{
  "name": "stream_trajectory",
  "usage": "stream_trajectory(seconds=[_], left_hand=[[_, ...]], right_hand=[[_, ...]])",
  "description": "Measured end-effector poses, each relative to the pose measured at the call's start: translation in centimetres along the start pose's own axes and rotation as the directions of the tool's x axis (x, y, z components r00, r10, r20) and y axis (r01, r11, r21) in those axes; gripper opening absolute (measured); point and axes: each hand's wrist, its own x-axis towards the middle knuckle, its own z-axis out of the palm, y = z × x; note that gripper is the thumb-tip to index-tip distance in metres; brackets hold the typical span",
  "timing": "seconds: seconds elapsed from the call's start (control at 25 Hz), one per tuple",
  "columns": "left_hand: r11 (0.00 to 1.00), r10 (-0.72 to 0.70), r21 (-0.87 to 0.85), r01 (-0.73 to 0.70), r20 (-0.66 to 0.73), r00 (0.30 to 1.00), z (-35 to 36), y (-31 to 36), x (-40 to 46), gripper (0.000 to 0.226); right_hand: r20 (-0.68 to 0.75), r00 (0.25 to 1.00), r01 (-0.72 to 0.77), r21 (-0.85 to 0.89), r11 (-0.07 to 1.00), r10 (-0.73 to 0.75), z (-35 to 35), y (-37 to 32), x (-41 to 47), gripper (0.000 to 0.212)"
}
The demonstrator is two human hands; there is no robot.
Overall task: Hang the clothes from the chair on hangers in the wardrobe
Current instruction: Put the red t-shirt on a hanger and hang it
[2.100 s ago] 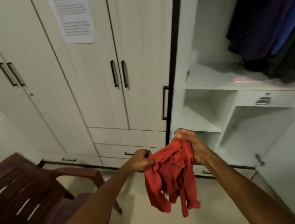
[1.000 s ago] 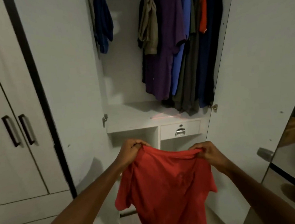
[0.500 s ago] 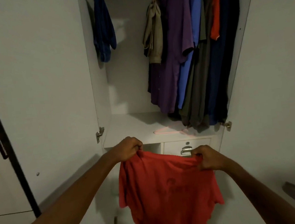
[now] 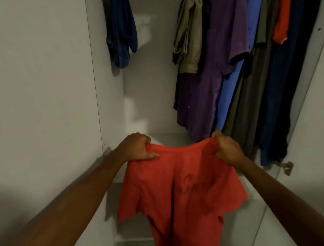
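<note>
A: While both arms reach forward into the open wardrobe [image 4: 37, 94], what do the hands hold?

B: The left hand [image 4: 138, 147], at 9 o'clock of the garment's top edge, has its fingers curled over the shoulder of the red T-shirt [image 4: 179, 196], thumb pressed along the front. The right hand [image 4: 227, 148], at 3 o'clock of that edge, pinches the opposite shoulder in a closed fist. Neither hand is open.

A: Where does the red T-shirt lie?

B: It hangs spread between the two hands, neckline uppermost and slack, sleeves out to either side, hem running off the frame at 6 o'clock. A faint print shows on the fabric. It is held in front of the wardrobe shelf [image 4: 170, 137], which it partly hides.

A: And the surroundings?

B: At 1 o'clock of the T-shirt hangs a row of clothes: a khaki garment [image 4: 188, 36], a purple shirt [image 4: 216, 63], a blue garment [image 4: 233, 97], a dark olive one [image 4: 253, 103], an orange one [image 4: 282, 10] and a navy one [image 4: 291, 92]. At 11 o'clock a dark blue garment [image 4: 121, 28] hangs alone near the left inner wall. A metal hinge [image 4: 288, 167] sits at 3 o'clock on the right door [image 4: 320, 148].
</note>
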Motion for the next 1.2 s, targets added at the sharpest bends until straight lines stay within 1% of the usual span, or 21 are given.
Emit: stream_trajectory(seconds=[0.04, 0.08, 0.12, 0.2, 0.28, 0.36, 0.4, 0.44, 0.52, 0.6, 0.64, 0.68, 0.76, 0.8, 0.88, 0.92, 0.96, 1.04, 1.08, 1.12, 1.2], left_hand=[[0.996, -0.011, 0.088, 0.011, 0.005, 1.000, 0.1, -0.8, 1.3, 0.037], [0.991, -0.030, 0.131, 0.029, 0.004, 1.000, 0.3, -1.9, 2.9, 0.025], [0.988, -0.059, 0.141, 0.058, 0.003, 0.998, 0.5, -2.8, 4.1, 0.018], [0.978, -0.120, 0.175, 0.116, 0.012, 0.993, 1.4, -4.8, 6.0, 0.018], [0.964, -0.162, 0.214, 0.156, 0.015, 0.987, 3.4, -6.4, 7.3, 0.021], [0.932, -0.271, 0.240, 0.271, -0.037, 0.962, 6.0, -7.4, 8.3, 0.018], [0.910, -0.330, 0.238, 0.339, -0.079, 0.941, 7.1, -7.6, 8.8, 0.015], [0.884, -0.384, 0.240, 0.401, -0.118, 0.916, 8.4, -7.9, 9.2, 0.013], [0.839, -0.464, 0.234, 0.490, -0.161, 0.871, 11.5, -8.3, 9.6, 0.011], [0.820, -0.539, 0.140, 0.554, -0.135, 0.832, 15.2, -9.0, 9.8, 0.012], [0.807, -0.578, 0.069, 0.587, -0.114, 0.808, 17.1, -9.5, 9.9, 0.013], [0.779, -0.623, 0.016, 0.627, -0.097, 0.776, 18.7, -9.9, 9.7, 0.013], [0.721, -0.693, -0.056, 0.691, -0.062, 0.718, 21.0, -10.7, 9.2, 0.013], [0.701, -0.712, -0.101, 0.706, -0.048, 0.700, 21.5, -10.8, 8.9, 0.017], [0.700, -0.710, -0.165, 0.694, -0.066, 0.701, 22.5, -11.2, 8.6, 0.025], [0.720, -0.691, -0.180, 0.670, -0.102, 0.715, 22.7, -11.3, 8.6, 0.028], [0.746, -0.665, -0.181, 0.641, -0.144, 0.733, 22.8, -11.2, 8.7, 0.032], [0.795, -0.606, -0.153, 0.587, -0.237, 0.760, 23.0, -11.2, 8.8, 0.038], [0.814, -0.578, -0.132, 0.565, -0.270, 0.770, 23.2, -11.1, 8.6, 0.038], [0.829, -0.556, -0.119, 0.547, -0.288, 0.780, 23.4, -11.1, 8.5, 0.036], [0.845, -0.531, -0.124, 0.520, -0.298, 0.793, 23.9, -11.4, 8.1, 0.032]], right_hand=[[-0.014, 1.000, -0.009, 0.022, 1.000, 0.009, 0.3, 0.2, 1.7, 0.049], [-0.034, 0.999, -0.014, 0.053, 0.999, 0.016, 1.0, 0.4, 3.4, 0.048], [-0.052, 0.999, -0.009, 0.083, 0.996, 0.013, 1.9, 0.8, 5.0, 0.048], [-0.082, 0.996, -0.010, 0.147, 0.989, 0.023, 3.8, 0.9, 7.9, 0.045], [-0.089, 0.993, -0.058, 0.252, 0.966, 0.082, 6.3, 1.5, 10.6, 0.033], [-0.062, 0.995, -0.051, 0.377, 0.925, 0.080, 10.1, 2.7, 13.0, 0.031], [-0.055, 0.997, -0.033, 0.399, 0.916, 0.060, 12.4, 3.3, 13.9, 0.031], [-0.051, 0.997, -0.028, 0.378, 0.925, 0.051, 14.9, 3.8, 14.8, 0.030], [-0.045, 0.995, -0.068, 0.335, 0.940, 0.088, 18.8, 4.0, 15.9, 0.028], [-0.013, 0.984, -0.168, 0.292, 0.941, 0.179, 21.5, 4.2, 16.7, 0.027], [0.012, 0.975, -0.217, 0.238, 0.947, 0.221, 22.4, 4.3, 16.9, 0.024], [0.025, 0.973, -0.229, 0.154, 0.961, 0.228, 23.6, 4.7, 17.0, 0.022], [0.002, 0.982, -0.189, -0.030, 0.981, 0.189, 25.3, 5.5, 17.3, 0.026], [-0.007, 0.985, -0.173, -0.079, 0.982, 0.173, 25.9, 5.7, 17.5, 0.026], [-0.032, 0.991, -0.135, -0.104, 0.985, 0.132, 26.7, 5.8, 17.9, 0.024], [-0.058, 0.991, -0.126, -0.060, 0.990, 0.123, 26.8, 6.0, 18.1, 0.022], [-0.068, 0.989, -0.130, 0.030, 0.991, 0.132, 26.7, 6.2, 18.1, 0.022], [-0.056, 0.983, -0.155, 0.237, 0.959, 0.173, 26.2, 6.4, 18.1, 0.024], [-0.044, 0.979, -0.175, 0.304, 0.936, 0.197, 25.9, 6.5, 17.8, 0.025], [-0.031, 0.975, -0.199, 0.328, 0.924, 0.221, 25.2, 6.3, 17.2, 0.023], [-0.062, 0.962, -0.236, 0.301, 0.924, 0.266, 23.9, 6.6, 15.6, 0.026]])
